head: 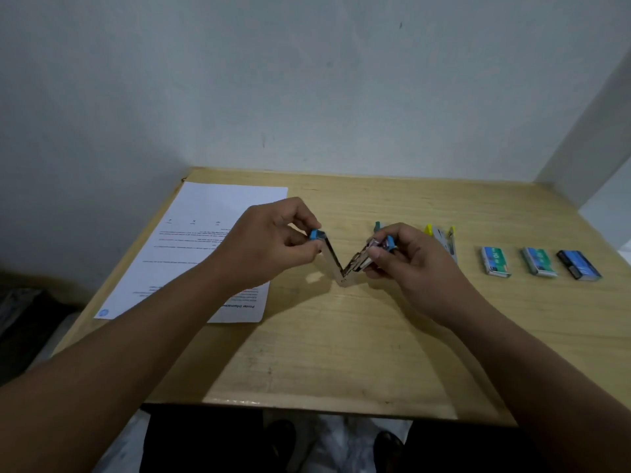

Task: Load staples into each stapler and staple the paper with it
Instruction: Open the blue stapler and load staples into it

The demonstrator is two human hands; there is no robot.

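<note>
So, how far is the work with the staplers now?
Nothing looks finished: the paper shows no visible staple. In hand: the left hand and right hand hold the blue stapler hinged open. Left: the green stapler and yellow stapler lie untouched, beside three staple boxes.

Two bare forearms without sleeves, left hand (pixel 273 242) and right hand (pixel 415 264) without rings, watches or gloves, short fingernails, dark trousers (pixel 205 442) and dark shoes (pixel 387 445) below the table edge
</note>
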